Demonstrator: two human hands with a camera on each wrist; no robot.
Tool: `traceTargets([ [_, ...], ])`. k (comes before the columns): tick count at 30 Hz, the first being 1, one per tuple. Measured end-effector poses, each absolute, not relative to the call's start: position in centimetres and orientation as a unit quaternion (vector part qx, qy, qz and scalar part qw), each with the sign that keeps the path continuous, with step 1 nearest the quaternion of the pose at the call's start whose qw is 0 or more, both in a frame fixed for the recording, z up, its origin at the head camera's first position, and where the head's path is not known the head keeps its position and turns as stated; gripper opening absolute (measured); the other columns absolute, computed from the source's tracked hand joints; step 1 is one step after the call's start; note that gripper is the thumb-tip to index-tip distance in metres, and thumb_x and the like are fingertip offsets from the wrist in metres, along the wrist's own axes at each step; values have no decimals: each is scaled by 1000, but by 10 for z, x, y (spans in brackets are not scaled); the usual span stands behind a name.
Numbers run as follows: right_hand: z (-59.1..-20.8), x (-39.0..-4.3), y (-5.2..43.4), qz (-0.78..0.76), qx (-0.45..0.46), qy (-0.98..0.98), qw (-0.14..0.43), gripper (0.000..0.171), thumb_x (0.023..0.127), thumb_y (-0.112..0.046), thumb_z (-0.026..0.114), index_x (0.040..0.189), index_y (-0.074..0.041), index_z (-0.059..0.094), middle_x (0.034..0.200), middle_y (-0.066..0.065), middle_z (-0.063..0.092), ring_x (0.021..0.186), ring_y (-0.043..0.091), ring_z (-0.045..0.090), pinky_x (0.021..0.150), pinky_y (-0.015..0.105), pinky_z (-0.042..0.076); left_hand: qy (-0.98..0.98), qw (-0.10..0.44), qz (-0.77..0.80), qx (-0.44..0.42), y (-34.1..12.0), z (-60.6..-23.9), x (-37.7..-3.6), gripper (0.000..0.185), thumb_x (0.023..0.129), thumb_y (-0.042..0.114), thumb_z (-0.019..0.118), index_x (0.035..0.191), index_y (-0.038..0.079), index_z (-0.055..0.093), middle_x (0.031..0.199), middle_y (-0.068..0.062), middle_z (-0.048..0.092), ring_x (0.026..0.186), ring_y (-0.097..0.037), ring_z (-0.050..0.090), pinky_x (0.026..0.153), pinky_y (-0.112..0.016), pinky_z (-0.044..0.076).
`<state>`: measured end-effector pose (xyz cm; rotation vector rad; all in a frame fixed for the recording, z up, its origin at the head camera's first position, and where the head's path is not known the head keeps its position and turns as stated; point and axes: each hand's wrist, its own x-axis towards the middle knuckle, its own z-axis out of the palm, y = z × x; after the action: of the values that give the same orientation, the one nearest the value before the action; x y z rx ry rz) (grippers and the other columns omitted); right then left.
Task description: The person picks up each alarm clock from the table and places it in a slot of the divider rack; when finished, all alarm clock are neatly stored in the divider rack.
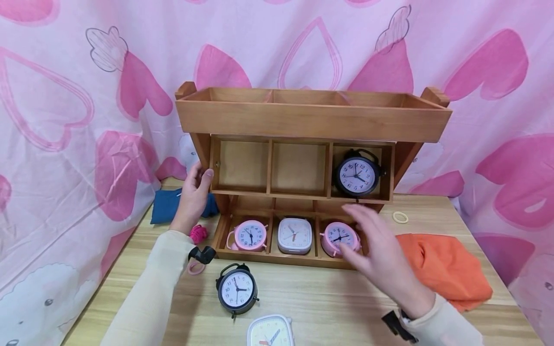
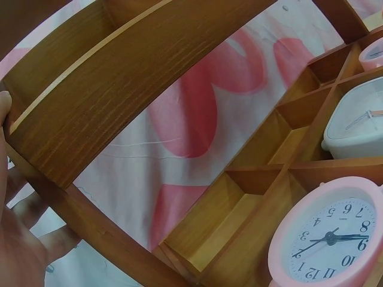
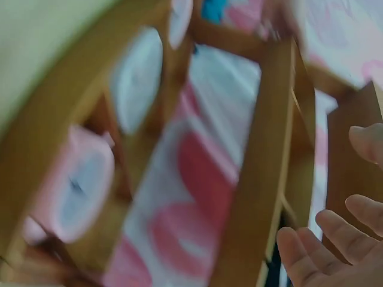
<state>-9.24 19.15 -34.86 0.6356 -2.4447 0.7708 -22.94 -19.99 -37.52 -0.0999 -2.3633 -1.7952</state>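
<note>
A three-tier wooden shelf [image 1: 311, 117] stands on the table. My left hand [image 1: 195, 194] grips its left side at the middle tier; in the left wrist view the thumb and fingers [image 2: 60, 242] lie on either side of the side board. My right hand [image 1: 385, 254], fingers spread and holding nothing, hovers before the shelf's right end. Just above it, a black alarm clock [image 1: 357, 175] sits in the middle tier's right compartment. The bottom tier holds a pink clock [image 1: 251, 235] at left, a white square clock [image 1: 295, 235] in the centre and another pink clock [image 1: 335, 235] at right.
In front of the shelf lie a black alarm clock [image 1: 237, 290] and a white clock [image 1: 270, 331] cut off by the frame. Blue cloth [image 1: 166, 206] and a pink ball-like item [image 1: 198, 234] lie left. Orange cloth [image 1: 446, 269] and a pale ring [image 1: 400, 217] are right.
</note>
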Motion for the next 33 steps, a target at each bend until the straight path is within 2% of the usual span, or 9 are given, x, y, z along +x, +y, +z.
traceTargets([
  [2,-359,-85,184,283,249,-899,224,75,74,-19,84,140,-6,52,137,11,56,125,27,53,112,18,34,-794,85,-601,-32,-200,-375,-229,68,98,57,46,155,23,27,157,-6,36,145,-27,34,117,-49,33],
  [5,-376,-76,173,269,268,-905,191,75,75,-27,84,139,-8,52,138,8,56,126,24,53,109,32,42,-793,85,-602,-32,-200,-375,-229,68,98,57,46,155,23,28,157,-6,36,145,-27,34,117,-49,33],
  [9,-393,-67,164,261,275,-912,154,75,75,-33,84,139,-12,52,139,5,56,128,23,52,106,44,44,-791,89,-604,-35,-200,-375,-229,68,98,56,46,155,22,28,156,-7,37,144,-27,35,117,-49,33],
  [15,-412,-56,151,259,300,-913,95,83,78,-46,80,146,-15,45,142,5,54,130,24,52,106,47,46,-790,92,-606,-36,-200,-376,-230,68,99,56,46,155,22,29,156,-7,37,144,-27,36,117,-49,33],
  [21,-436,-40,135,273,327,-903,-49,89,82,-59,71,152,-20,35,148,3,47,134,21,47,108,48,45,-791,82,-606,-30,-198,-373,-228,67,99,55,46,155,24,27,158,-6,35,146,-27,34,116,-49,33],
  [25,-450,-35,123,282,339,-888,-128,94,79,-69,67,152,-20,34,149,-1,44,134,20,44,108,46,45,-776,85,-624,-39,-196,-368,-226,61,103,43,47,155,17,28,156,-10,37,143,-28,36,118,-48,32],
  [28,-458,-32,115,276,346,-882,-163,99,75,-76,64,152,-21,34,150,-4,42,134,18,42,108,45,45,-766,88,-635,-44,-195,-365,-225,58,104,36,46,154,13,29,154,-13,39,142,-29,38,119,-47,31],
  [33,-466,-27,103,244,358,-883,-182,98,77,-79,59,152,-21,33,149,-5,42,133,19,41,108,46,44,-773,87,-628,-37,-196,-368,-226,59,103,41,46,154,17,29,155,-9,39,142,-26,38,118,-46,32],
])
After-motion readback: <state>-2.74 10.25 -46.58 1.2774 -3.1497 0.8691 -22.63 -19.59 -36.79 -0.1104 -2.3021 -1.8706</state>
